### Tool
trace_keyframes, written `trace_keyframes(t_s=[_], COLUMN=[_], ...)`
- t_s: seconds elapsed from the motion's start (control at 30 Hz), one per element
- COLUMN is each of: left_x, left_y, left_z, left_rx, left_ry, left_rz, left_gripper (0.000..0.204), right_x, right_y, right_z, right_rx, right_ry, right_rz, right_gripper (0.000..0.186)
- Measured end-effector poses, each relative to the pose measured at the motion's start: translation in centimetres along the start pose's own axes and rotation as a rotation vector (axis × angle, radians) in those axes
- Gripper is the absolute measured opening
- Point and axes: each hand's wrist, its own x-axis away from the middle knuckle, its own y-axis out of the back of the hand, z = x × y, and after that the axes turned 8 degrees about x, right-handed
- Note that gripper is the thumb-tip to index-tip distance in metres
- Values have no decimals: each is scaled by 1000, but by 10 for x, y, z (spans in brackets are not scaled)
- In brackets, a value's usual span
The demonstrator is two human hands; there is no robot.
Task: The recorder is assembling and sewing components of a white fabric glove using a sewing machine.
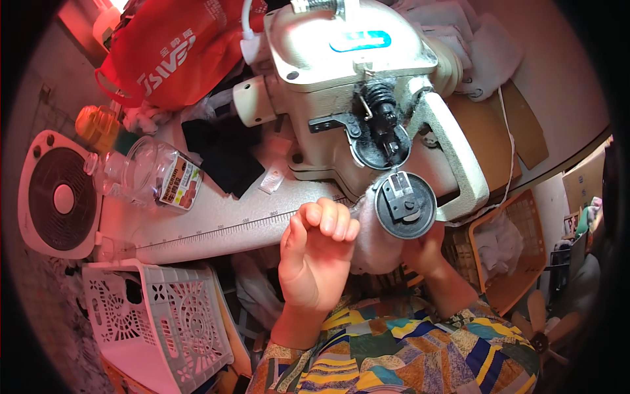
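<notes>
A pale sewing machine (pixel 328 98) with a black needle assembly (pixel 382 121) stands before me. Below the needle is a round black plate (pixel 405 205) at the end of its arm. White fluffy fabric (pixel 375 246) hangs around and under that plate. My left hand (pixel 317 262) is raised left of the fabric, palm turned up, fingers loosely curled and thumb apart, with nothing visible in it. My right hand (pixel 426 253) is at the right side of the fabric, just under the plate; its fingers are mostly hidden behind plate and fabric.
Left on the table are a clear plastic jar (pixel 164 174), black cloth (pixel 226 154), a box fan (pixel 62 195) and a red bag (pixel 180 56). A white plastic crate (pixel 190 328) stands lower left. At right, a tan basket (pixel 535 243) holds white fabric. The machine's curved handle (pixel 462 157) juts out.
</notes>
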Motion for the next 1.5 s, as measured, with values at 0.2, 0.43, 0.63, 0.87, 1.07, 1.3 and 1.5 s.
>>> trace_keyframes(t_s=[0.2,0.43,0.63,0.87,1.07,1.3,1.5], left_x=[11,16,18,19,18,19,34], left_y=[-8,-4,-5,-1,-11,-7,-14], left_z=[-1,-1,2,4,6,16,14], left_rx=[121,37,-27,-89,-152,-282,-147], left_ry=[114,122,96,63,49,-64,-192], left_rz=[73,124,127,81,44,12,255], left_gripper=[18,20,22,23,24,30,22], right_x=[8,9,-37,-55,20,84,53], right_y=[-4,-8,8,18,-19,11,128], right_z=[-10,-14,10,-17,-28,-34,-7], right_rx=[-107,-348,-204,-423,52,302,488], right_ry=[-140,-276,-342,-290,-304,-208,-338], right_rz=[-30,-99,-20,353,587,289,-58], right_gripper=[26,27,30,30,22,10,10])
